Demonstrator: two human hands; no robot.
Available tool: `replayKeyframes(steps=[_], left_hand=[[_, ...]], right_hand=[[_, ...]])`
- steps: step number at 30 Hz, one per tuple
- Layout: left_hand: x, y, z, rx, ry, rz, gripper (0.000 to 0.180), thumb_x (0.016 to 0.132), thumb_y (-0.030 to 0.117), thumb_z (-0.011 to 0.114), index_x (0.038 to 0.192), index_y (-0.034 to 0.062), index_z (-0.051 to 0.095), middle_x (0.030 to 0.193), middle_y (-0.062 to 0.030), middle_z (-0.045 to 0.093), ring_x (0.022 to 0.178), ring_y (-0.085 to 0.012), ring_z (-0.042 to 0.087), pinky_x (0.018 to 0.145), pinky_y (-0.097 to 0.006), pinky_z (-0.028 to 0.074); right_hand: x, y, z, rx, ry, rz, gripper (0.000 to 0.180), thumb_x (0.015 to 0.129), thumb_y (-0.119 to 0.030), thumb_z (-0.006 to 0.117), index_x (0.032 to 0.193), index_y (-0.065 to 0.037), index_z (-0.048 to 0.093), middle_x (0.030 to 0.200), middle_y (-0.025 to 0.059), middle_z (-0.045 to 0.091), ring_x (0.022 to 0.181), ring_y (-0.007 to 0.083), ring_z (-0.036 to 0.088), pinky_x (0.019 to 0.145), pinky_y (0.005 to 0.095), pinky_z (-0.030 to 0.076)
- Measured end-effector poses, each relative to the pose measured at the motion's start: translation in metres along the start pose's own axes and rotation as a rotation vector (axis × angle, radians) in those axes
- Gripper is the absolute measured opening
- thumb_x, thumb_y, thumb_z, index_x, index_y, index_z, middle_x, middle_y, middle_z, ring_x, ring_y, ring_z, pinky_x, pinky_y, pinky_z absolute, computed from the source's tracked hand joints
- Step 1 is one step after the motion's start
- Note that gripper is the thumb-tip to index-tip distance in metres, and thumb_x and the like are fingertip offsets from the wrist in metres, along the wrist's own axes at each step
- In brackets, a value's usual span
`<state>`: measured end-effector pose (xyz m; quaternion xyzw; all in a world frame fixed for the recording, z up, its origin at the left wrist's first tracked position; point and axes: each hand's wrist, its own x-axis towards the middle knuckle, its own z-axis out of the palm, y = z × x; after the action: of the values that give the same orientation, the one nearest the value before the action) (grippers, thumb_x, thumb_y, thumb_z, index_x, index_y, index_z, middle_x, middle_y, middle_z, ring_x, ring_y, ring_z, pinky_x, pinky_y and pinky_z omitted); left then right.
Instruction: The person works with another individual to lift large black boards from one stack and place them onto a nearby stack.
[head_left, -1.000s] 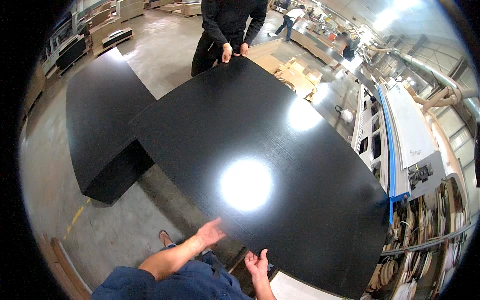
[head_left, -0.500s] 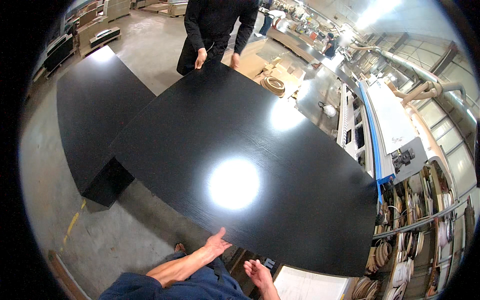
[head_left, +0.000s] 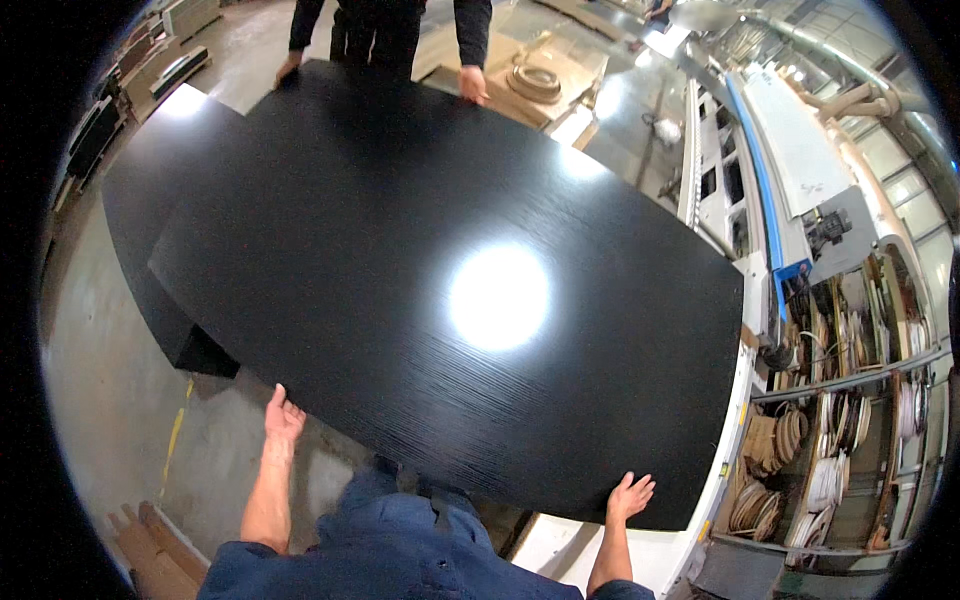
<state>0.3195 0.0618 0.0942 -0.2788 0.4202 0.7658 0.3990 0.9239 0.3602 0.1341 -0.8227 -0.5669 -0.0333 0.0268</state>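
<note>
A large black panel (head_left: 350, 250) with a fine-grained, glossy top spans the middle of the head view, in front of me. My left hand (head_left: 285, 416) is at its near edge on the left, thumb pointing up and fingers curled in at the rim. Farther right along that edge, my right hand (head_left: 629, 498) grips the panel close to its near right corner, with thumb and fingers partly showing. What the fingers do under the panel is hidden. Across from me, a person in dark clothes has one hand (head_left: 473, 86) at the far edge and the other (head_left: 288, 69) at the far left corner.
Beneath the panel's left side lies another black piece, a stack or block (head_left: 150, 200). A long machine with a blue rail (head_left: 750, 150) runs along the right. Shelves of coiled edging strips (head_left: 830, 480) stand at the near right. A white surface (head_left: 570, 545) lies below the panel's near right.
My hands have spread apart, the left going leftward and the right going rightward along the edge. The panel has turned and shifted, and the other person's hands have moved apart.
</note>
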Motion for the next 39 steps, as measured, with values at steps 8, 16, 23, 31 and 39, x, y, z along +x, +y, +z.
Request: replayKeyframes(steps=[8, 16, 23, 31, 39], left_hand=[[-0.036, -0.110, 0.025, -0.305, -0.274, -0.312, 0.052, 0.077, 0.027, 0.060, 0.117, -0.0012, 0.041, 0.124, -0.0129, 0.043, 0.115, -0.0279, 0.037, 0.100, -0.042, 0.023], [0.020, -0.092, -0.008, -0.437, -0.010, -0.059, 0.040, 0.081, 0.021, 0.056, 0.111, -0.0044, 0.048, 0.117, -0.0158, 0.049, 0.108, -0.0281, 0.045, 0.094, -0.041, 0.034], [0.074, 0.002, -0.023, -0.281, 0.071, 0.110, 0.039, 0.079, 0.017, 0.060, 0.108, -0.0051, 0.050, 0.114, -0.0156, 0.051, 0.103, -0.0285, 0.049, 0.091, -0.040, 0.037], [0.106, 0.095, -0.094, -0.176, 0.170, 0.105, 0.035, 0.075, 0.018, 0.065, 0.102, -0.0010, 0.054, 0.101, -0.0098, 0.058, 0.089, -0.0220, 0.056, 0.078, -0.033, 0.044], [0.135, 0.162, -0.173, -0.057, 0.384, 0.086, 0.050, 0.071, 0.021, 0.069, 0.111, -0.0004, 0.047, 0.095, -0.0066, 0.057, 0.075, -0.0148, 0.053, 0.068, -0.032, 0.042]], right_hand=[[0.106, 0.036, 0.021, 0.224, 0.076, -0.008, 0.050, 0.085, -0.037, 0.045, 0.103, 0.010, 0.046, 0.093, 0.0232, 0.055, 0.080, 0.0387, 0.053, 0.074, 0.0465, 0.044], [0.046, -0.134, -0.046, 0.708, -0.309, -0.204, 0.046, 0.085, -0.029, 0.049, 0.098, 0.015, 0.052, 0.098, 0.0298, 0.054, 0.085, 0.0351, 0.053, 0.079, 0.0406, 0.043], [0.003, -0.252, -0.028, 0.891, -0.591, 0.037, 0.047, 0.084, -0.025, 0.052, 0.108, 0.016, 0.045, 0.109, 0.0213, 0.051, 0.092, 0.0294, 0.050, 0.082, 0.0411, 0.041], [-0.098, -0.342, 0.028, 0.516, -0.635, -0.102, 0.048, 0.084, -0.030, 0.053, 0.097, 0.016, 0.051, 0.097, 0.0194, 0.056, 0.084, 0.0250, 0.051, 0.075, 0.0378, 0.041], [-0.228, -0.447, 0.138, 0.879, -1.172, 0.177, 0.068, 0.083, -0.053, 0.040, 0.115, 0.008, 0.041, 0.116, 0.0145, 0.049, 0.097, 0.0289, 0.048, 0.085, 0.0444, 0.040]])
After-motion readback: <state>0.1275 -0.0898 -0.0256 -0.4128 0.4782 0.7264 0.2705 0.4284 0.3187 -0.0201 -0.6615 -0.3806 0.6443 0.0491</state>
